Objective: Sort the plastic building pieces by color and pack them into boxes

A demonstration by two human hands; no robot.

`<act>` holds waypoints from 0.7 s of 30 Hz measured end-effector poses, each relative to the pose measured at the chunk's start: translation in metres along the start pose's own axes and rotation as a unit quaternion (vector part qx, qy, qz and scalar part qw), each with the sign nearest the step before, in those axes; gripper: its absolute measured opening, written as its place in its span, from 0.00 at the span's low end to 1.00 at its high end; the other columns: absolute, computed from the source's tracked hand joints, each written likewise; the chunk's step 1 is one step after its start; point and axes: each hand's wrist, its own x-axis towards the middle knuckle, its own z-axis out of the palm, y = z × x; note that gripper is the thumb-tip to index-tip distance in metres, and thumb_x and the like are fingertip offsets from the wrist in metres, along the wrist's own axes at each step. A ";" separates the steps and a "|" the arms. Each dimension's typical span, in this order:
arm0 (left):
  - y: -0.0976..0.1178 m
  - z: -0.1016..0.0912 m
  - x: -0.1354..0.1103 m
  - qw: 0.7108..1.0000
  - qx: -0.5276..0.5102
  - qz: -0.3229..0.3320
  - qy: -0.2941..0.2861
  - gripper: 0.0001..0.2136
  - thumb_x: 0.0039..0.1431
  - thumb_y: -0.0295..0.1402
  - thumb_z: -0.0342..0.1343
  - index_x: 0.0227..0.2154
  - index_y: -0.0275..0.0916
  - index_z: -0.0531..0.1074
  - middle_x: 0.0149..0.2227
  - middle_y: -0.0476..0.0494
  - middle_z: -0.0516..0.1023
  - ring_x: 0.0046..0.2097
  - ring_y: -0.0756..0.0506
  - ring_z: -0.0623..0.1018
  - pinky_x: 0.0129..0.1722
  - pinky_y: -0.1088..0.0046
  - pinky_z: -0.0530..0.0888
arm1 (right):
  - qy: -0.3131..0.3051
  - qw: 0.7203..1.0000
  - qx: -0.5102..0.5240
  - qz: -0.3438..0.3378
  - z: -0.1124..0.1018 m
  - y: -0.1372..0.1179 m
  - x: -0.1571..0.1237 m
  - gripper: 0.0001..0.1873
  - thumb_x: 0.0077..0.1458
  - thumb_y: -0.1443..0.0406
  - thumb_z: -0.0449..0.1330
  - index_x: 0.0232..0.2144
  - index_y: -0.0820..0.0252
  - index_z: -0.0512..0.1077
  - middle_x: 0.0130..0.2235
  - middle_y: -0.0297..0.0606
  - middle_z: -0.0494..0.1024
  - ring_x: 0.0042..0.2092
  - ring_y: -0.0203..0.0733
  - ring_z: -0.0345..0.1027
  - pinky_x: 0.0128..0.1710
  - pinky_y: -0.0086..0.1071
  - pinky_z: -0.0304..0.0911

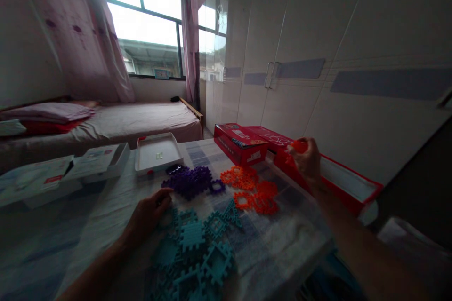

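My right hand (pixel 308 162) is raised at the right edge of the table, its fingers closed on an orange interlocking plastic piece (pixel 299 146) above a long red box (pixel 356 204). On the table, my left hand (pixel 151 210) rests with loosely bent fingers and holds nothing I can see. Its fingertips lie beside a pile of purple toothed pieces (pixel 190 181). Teal toothed pieces (pixel 192 235), some square and one triangular, are heaped just right of that hand. A group of orange pieces (pixel 240 177) lies between the purple pile and my right arm.
A red printed box (pixel 242 143) stands at the table's back edge. Farther left are a shallow white tray (pixel 158 153) and white boxes (pixel 102 160). A checked cloth (pixel 116 188) covers the table. Behind stand a bed (pixel 141 117) and a white wardrobe (pixel 300 47).
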 end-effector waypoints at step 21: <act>-0.003 0.001 -0.001 1.000 0.009 0.004 -0.011 0.21 0.53 0.47 0.45 0.42 0.39 0.72 0.34 0.46 0.80 0.34 0.44 0.78 0.34 0.74 0.72 | -0.476 0.873 -0.059 -0.084 -0.010 0.004 -0.099 0.47 0.37 0.44 0.63 0.58 0.54 0.61 0.57 0.48 0.64 0.58 0.60 0.55 0.54 0.51 0.54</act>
